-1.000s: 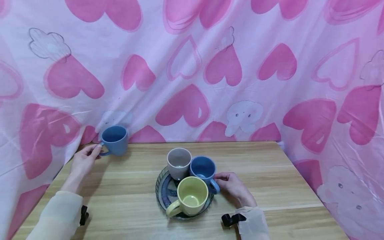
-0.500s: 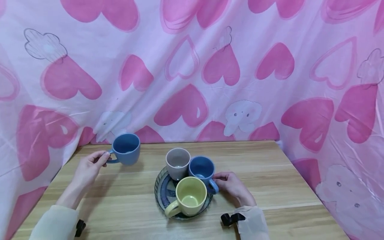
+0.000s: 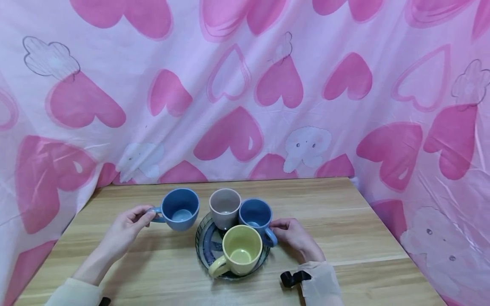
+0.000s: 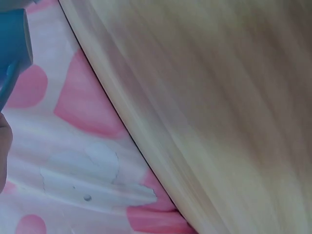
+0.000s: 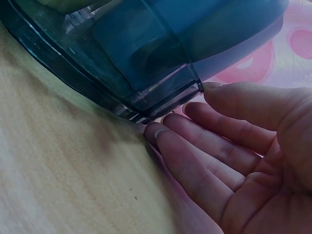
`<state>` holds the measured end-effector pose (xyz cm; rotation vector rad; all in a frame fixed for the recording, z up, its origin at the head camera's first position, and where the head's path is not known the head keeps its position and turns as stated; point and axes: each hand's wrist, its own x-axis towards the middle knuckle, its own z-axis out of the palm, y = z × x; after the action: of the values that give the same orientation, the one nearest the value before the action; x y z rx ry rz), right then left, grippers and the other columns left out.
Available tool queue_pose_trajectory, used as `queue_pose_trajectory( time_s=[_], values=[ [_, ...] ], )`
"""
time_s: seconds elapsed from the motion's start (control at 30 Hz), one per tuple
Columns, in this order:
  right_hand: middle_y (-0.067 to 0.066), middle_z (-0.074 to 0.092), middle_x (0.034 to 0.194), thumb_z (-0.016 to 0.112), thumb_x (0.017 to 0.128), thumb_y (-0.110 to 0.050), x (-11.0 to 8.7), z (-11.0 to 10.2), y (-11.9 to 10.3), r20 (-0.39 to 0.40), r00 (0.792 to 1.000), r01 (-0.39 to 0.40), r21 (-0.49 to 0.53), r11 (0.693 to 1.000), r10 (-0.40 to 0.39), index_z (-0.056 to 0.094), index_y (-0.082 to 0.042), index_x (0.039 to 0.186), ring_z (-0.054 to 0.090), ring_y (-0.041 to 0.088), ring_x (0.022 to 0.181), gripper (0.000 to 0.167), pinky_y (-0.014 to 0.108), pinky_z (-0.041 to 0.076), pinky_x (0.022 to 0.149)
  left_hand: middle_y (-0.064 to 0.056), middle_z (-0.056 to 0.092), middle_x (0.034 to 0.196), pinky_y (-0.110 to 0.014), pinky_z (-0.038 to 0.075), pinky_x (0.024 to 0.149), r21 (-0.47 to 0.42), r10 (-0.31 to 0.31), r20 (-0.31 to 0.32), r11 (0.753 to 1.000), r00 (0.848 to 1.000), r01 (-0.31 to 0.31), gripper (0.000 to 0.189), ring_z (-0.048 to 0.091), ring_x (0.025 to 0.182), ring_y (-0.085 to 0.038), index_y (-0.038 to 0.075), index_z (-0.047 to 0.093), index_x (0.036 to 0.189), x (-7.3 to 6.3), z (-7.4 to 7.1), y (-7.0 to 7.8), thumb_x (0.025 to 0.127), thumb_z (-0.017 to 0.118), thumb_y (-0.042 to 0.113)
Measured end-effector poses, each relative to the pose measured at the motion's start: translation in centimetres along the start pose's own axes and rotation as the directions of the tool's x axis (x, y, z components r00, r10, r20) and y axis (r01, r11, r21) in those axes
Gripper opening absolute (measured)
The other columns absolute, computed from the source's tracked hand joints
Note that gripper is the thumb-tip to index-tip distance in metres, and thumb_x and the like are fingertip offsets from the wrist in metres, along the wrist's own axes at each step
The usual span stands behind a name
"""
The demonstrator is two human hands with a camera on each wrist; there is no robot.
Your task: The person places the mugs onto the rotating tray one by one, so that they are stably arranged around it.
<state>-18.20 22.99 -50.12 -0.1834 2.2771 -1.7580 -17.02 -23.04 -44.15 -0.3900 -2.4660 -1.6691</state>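
Note:
My left hand (image 3: 132, 225) pinches the handle of a blue mug (image 3: 180, 219), held upright just left of a round glass plate (image 3: 202, 250). In the left wrist view, only part of that mug and a bit of the hand show at the left edge. The plate carries a yellow mug (image 3: 245, 255) in front, a greyish cup (image 3: 225, 214) behind and a second blue mug (image 3: 255, 216) at right. At the plate's right side, my right hand (image 3: 296, 238) holds its rim; the right wrist view shows the thumb at the top edge and fingertips against the outer wall.
The plate stands on a wooden table (image 3: 356, 250). A pink cloth (image 3: 229, 85) with hearts hangs behind the table and along its left and right sides. The second blue mug's handle juts out over the rim near my right hand.
My left hand has brought the blue mug rightward and toward me, from the table's far left to beside the plate. The right hand and the plate have stayed in place.

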Motion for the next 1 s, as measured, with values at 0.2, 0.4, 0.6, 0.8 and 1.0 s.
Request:
queue_pose_trajectory(
  time_s=[0.2,0.4,0.6,0.8,1.0],
  values=[
    [0.011,0.071,0.1,0.065,0.093,-0.008,0.2,-0.1,0.1,0.002,1.0,0.013,-0.014,1.0,-0.013,0.069,0.007,0.111,0.062,0.017,0.094,0.024,0.027,0.052,0.082,-0.002,0.068,0.093,-0.023,0.049,0.071,-0.093,-0.005,0.089,0.996,0.996,0.013,0.026,0.057,0.083,-0.011,-0.01,0.061,0.114,-0.3,1.5,0.5,0.1,0.055,0.011],
    [0.01,0.07,0.101,0.065,0.093,-0.01,0.2,-0.2,0.1,-0.01,1.0,-0.017,-0.027,0.999,0.017,0.07,0.004,0.11,0.061,0.02,0.095,0.022,0.029,0.052,0.083,-0.006,0.069,0.097,-0.024,0.051,0.077,-0.14,0.036,0.203,0.99,0.978,-0.008,0.022,0.062,0.09,-0.011,-0.007,0.063,0.112,0.0,2.5,0.4,0.101,0.055,0.01],
    [0.01,0.07,0.102,0.063,0.094,-0.007,0.2,-0.1,0.1,-0.02,1.0,0.0,-0.053,0.999,-0.001,0.07,0.005,0.111,0.061,0.019,0.097,0.022,0.029,0.05,0.085,-0.01,0.064,0.103,-0.029,0.051,0.081,-0.106,-0.022,0.296,0.993,0.955,0.056,0.023,0.059,0.093,-0.022,0.004,0.066,0.112,0.5,2.6,0.5,0.101,0.055,0.021],
    [0.009,0.07,0.1,0.061,0.094,-0.005,-0.3,0.1,-1.2,0.004,1.0,-0.002,-0.055,0.998,0.002,0.069,0.007,0.111,0.06,0.017,0.096,0.022,0.029,0.049,0.084,-0.012,0.063,0.1,-0.029,0.05,0.077,-0.124,0.035,0.374,0.992,0.927,0.013,0.019,0.056,0.09,-0.028,0.004,0.067,0.11,0.9,2.9,0.4,0.101,0.055,0.016],
    [0.011,0.07,0.101,0.06,0.094,-0.003,-0.4,0.3,-1.6,0.009,1.0,-0.01,-0.055,0.998,0.011,0.068,0.008,0.111,0.06,0.018,0.095,0.022,0.03,0.05,0.083,-0.012,0.063,0.098,-0.03,0.049,0.076,-0.139,0.065,0.432,0.99,0.899,-0.005,0.019,0.055,0.089,-0.028,0.005,0.066,0.11,1.5,3.0,-0.1,0.102,0.053,0.016]
  ],
)
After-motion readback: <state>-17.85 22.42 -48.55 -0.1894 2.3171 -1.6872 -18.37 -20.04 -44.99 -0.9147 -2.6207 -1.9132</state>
